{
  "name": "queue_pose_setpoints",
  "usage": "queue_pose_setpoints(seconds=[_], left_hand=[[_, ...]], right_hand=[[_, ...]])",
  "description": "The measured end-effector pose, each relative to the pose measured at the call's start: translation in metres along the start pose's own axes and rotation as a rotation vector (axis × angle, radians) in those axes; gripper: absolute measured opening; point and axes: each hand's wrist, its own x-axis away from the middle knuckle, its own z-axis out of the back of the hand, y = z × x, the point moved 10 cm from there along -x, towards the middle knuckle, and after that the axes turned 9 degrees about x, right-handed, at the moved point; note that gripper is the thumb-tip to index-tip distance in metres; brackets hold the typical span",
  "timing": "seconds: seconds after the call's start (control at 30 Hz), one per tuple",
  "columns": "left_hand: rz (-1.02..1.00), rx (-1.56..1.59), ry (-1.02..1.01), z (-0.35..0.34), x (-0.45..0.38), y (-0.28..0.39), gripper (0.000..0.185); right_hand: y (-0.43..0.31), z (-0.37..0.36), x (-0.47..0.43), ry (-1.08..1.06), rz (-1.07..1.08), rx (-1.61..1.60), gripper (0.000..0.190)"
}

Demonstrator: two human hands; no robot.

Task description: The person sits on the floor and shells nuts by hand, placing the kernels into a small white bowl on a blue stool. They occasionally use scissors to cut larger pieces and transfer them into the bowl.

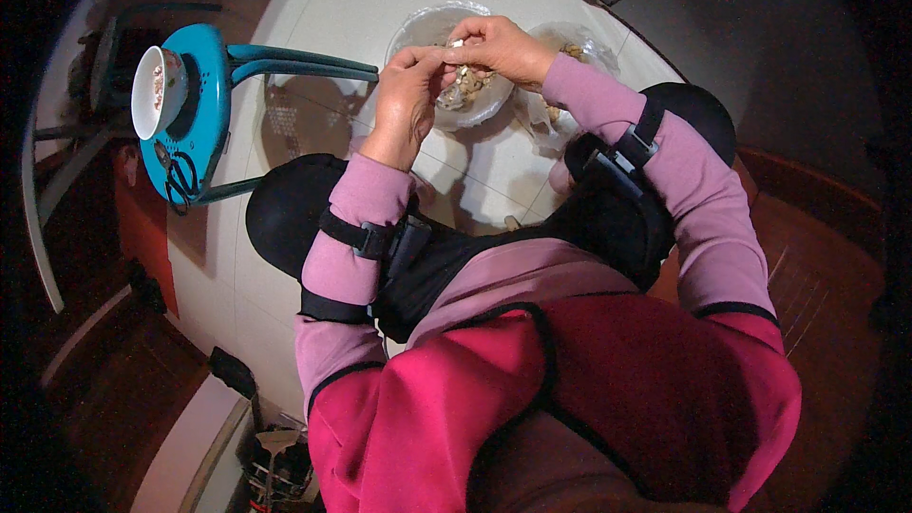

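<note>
My left hand [409, 95] and my right hand [509, 52] meet above a round bin [491, 101] lined with clear plastic. Their thumbs and fingertips come together around a small pale piece [457, 44], too small to name surely. Inside the bin, below my fingers, lies a heap of brown and whitish scraps [467, 87], perhaps shells. Just right of it, a clear plastic bag [536, 114] holds light-brown pieces [572, 50], partly hidden by my right forearm.
To the left stands a blue plastic stool [210, 78]. On it are a white bowl [147, 120] with pinkish-white bits and black-handled scissors [178, 174]. A dark panel [755, 35] rises at the right. A wire rack with utensils [278, 459] stands at the lower left.
</note>
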Motion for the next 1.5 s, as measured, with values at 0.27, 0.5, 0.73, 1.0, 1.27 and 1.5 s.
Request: queue_pose_setpoints(seconds=[0.27,0.5,0.73,1.0,1.27,1.5], left_hand=[[0.0,0.004,-0.009,-0.004,0.005,0.001,0.012],[-0.12,-0.083,0.009,-0.012,0.01,0.009,0.013],[-0.106,0.005,-0.014,-0.014,0.009,0.009,0.013],[-0.01,0.171,-0.067,-0.015,0.008,0.006,0.016],[-0.05,0.17,-0.045,-0.015,0.009,0.01,0.018],[-0.081,0.071,-0.067,-0.015,0.005,0.01,0.017]], right_hand=[[-0.001,0.003,0.0,0.056,-0.006,-0.092,0.013],[0.001,0.008,0.001,0.153,-0.02,-0.117,0.009],[0.001,0.01,0.0,0.121,-0.007,-0.321,0.009],[0.007,0.009,0.0,0.057,-0.065,-0.736,0.007],[0.003,0.015,0.0,0.118,-0.06,-0.176,0.024],[-0.015,0.004,0.002,0.019,0.06,-0.113,0.026]])
